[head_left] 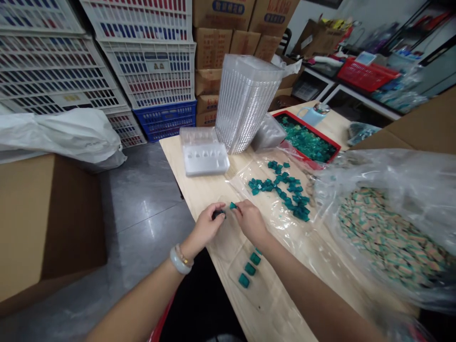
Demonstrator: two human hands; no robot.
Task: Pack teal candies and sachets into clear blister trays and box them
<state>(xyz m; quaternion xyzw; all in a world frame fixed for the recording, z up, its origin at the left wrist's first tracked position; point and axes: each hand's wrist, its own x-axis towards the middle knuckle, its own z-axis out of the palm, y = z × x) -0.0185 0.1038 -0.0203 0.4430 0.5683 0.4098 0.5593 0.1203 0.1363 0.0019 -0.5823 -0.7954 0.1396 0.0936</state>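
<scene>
My left hand [209, 224] is closed around a small dark piece [218, 214] near the table's left edge. Just to its right, my right hand [250, 220] pinches a small teal piece [232, 205] between its fingertips. Both hands hover over a clear plastic tray [249, 280] lying on the wooden table [199, 190], and three teal pieces [250, 269] sit in its pockets under my right forearm. A loose heap of teal pieces [285, 189] lies on a clear plastic sheet to the right of my hands.
A tall stack of clear trays [244, 102] and a shorter stack of clear trays [204, 154] stand at the table's far end. A red tray [308, 140] holds more teal pieces. A big plastic bag of packed items [388, 228] fills the right. Crates, cartons and a brown box [42, 223] stand to the left.
</scene>
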